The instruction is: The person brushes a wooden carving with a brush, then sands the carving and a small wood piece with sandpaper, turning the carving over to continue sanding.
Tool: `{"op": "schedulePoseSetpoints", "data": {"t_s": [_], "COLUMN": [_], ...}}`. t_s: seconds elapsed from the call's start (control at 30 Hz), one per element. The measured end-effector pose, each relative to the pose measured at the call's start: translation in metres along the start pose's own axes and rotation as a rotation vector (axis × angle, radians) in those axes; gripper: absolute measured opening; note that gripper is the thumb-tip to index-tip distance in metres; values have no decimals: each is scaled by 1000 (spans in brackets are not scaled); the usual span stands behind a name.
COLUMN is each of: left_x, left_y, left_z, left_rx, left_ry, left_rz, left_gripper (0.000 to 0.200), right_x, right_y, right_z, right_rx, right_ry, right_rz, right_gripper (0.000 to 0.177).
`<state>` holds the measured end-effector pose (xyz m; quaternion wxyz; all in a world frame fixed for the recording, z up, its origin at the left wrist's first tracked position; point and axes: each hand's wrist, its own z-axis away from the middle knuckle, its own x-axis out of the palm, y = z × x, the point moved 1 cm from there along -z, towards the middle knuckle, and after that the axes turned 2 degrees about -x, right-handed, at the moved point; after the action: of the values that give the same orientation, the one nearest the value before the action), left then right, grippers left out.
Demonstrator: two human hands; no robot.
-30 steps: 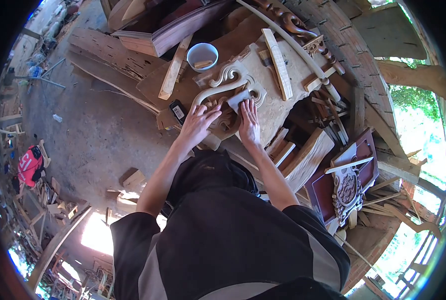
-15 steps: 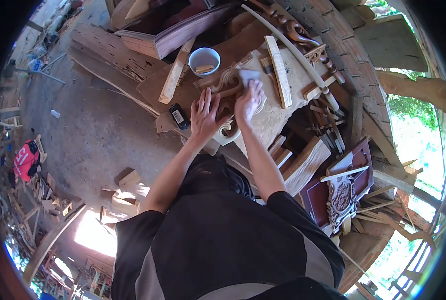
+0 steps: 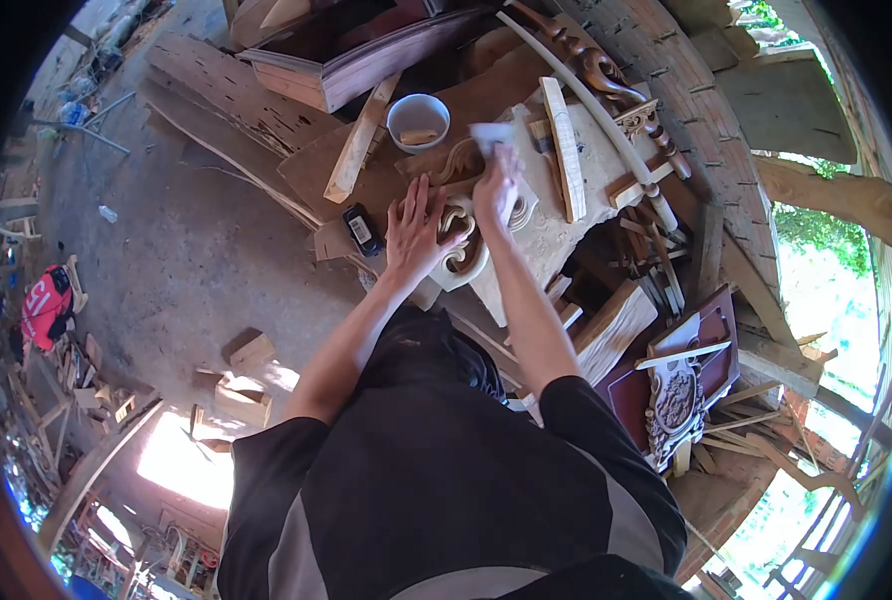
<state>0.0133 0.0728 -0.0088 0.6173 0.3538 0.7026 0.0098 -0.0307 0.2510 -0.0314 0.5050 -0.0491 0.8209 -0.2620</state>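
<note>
Standing beside the bench, noted from the person outward: both bare forearms reach away from a dark shirt (image 3: 436,480) toward a heap of timber. Left hand (image 3: 416,235) lies flat, palm down, fingers spread wide, pressing on the near half of a carved scroll piece (image 3: 463,248). The piece rests on a pale rough slab (image 3: 556,235). Its long axis runs away from the person, with the near curled end at the slab's edge just beside the left thumb and the far end pointing toward a white bowl (image 3: 418,108). Right hand (image 3: 496,185) sits farther along the same carving, just right of the left, fingers curled and closed on a pale sheet (image 3: 490,135) that sticks out past the fingertips; the sheet is blurred, its material not readable. A small black block with a label (image 3: 361,228) lies just left of the left hand. A light wooden strip (image 3: 563,150) lies on the slab right of the right hand, lengthwise like the carving. The bowl holds a small wood offcut. Beyond and right, a long curved rail (image 3: 576,85) crosses the pile. Well apart at near right, a dark carved panel (image 3: 674,395) leans among scraps.
</note>
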Motion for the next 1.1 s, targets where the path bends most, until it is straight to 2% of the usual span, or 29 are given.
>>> {"op": "schedulePoseSetpoints", "data": {"t_s": [0.03, 0.07, 0.13, 0.17, 0.2, 0.27, 0.33, 0.37, 0.4, 0.47, 0.5, 0.53, 0.6, 0.63, 0.67, 0.7, 0.73, 0.77, 0.8, 0.83, 0.87, 0.93, 1.0, 1.07, 1.1], "left_x": [-1, 0, 3, 4, 4, 4, 0, -1, 1, 5, -3, -8, -17, -24, -25, -24, -22, 1, -9, -21, -29, -19, -8, -7, -7], "left_y": [1, 2, 4, 4, 4, 7, 11, 12, 9, -1, 0, -4, -13, -18, -22, -30, -42, -61, -60, -56, -52, -57, -55, -51, -51], "left_z": [0, 0, 4, 2, 1, 1, -1, -1, 0, 1, 0, -1, -1, 1, 6, 12, 20, 30, 30, 26, 24, 23, 27, 31, 31], "left_rx": [0, -1, 3, -5, -15, -10, -10, -28, -22, 57, 57, 60, -130, -90, -95, -220, -345, -285, -289, -473, -652, -673, -637, -658, -689], "left_ry": [4, 8, -4, 5, 12, 48, 43, 2, 1, 77, 137, 138, 104, 247, 244, 211, 179, 172, 169, -40, -258, -259, -352, -353, -339], "left_rz": [-1, 0, -16, -46, -81, -100, -136, -144, -137, -111, -61, -70, 164, 10, 14, 123, 229, 203, 196, 477, 759, 874, 1077, 1055, 1093], "left_gripper": [88, 88, 87, 87, 87, 85, 85, 79, 79, 68, 55, 55, 47, 38, 38, 34, 31, 31, 31, 37, 43, 42, 40, 40, 39], "right_x": [-5, -13, -35, -31, -29, -23, -30, -42, -44, -36, -31, -33, -55, -58, -58, -54, -49, -46, -47, -61, -59, -54, -27, -28, -27], "right_y": [3, 11, 26, 42, 37, 26, 13, 18, 26, 46, 38, 32, 29, 44, 57, 58, 51, 39, 29, 19, 23, 27, 15, -22, -33], "right_z": [4, 6, 13, 21, 25, 38, 57, 59, 59, 54, 55, 62, 78, 76, 74, 74, 77, 83, 89, 94, 95, 78, 75, 74, 81], "right_rx": [-285, -278, -7, 226, 326, 250, -301, -293, -289, 186, 123, -143, -357, -300, -246, -124, -130, -230, -328, -382, -379, -147, 146, -158, -387], "right_ry": [-55, -56, -24, 130, 209, 174, -39, -149, -146, 143, 132, 101, -228, -197, -169, -33, -42, -88, -132, -272, -273, -93, 58, -66, -141], "right_rz": [-36, -30, -80, -39, 62, 34, 10, -121, -113, -97, 65, -57, -147, -64, 19, -57, -64, -99, -136, -193, -194, -128, 10, -52, -60], "right_gripper": [47, 47, 42, 39, 40, 42, 43, 44, 44, 45, 47, 49, 55, 58, 62, 63, 63, 61, 59, 55, 55, 46, 46, 47, 51]}}
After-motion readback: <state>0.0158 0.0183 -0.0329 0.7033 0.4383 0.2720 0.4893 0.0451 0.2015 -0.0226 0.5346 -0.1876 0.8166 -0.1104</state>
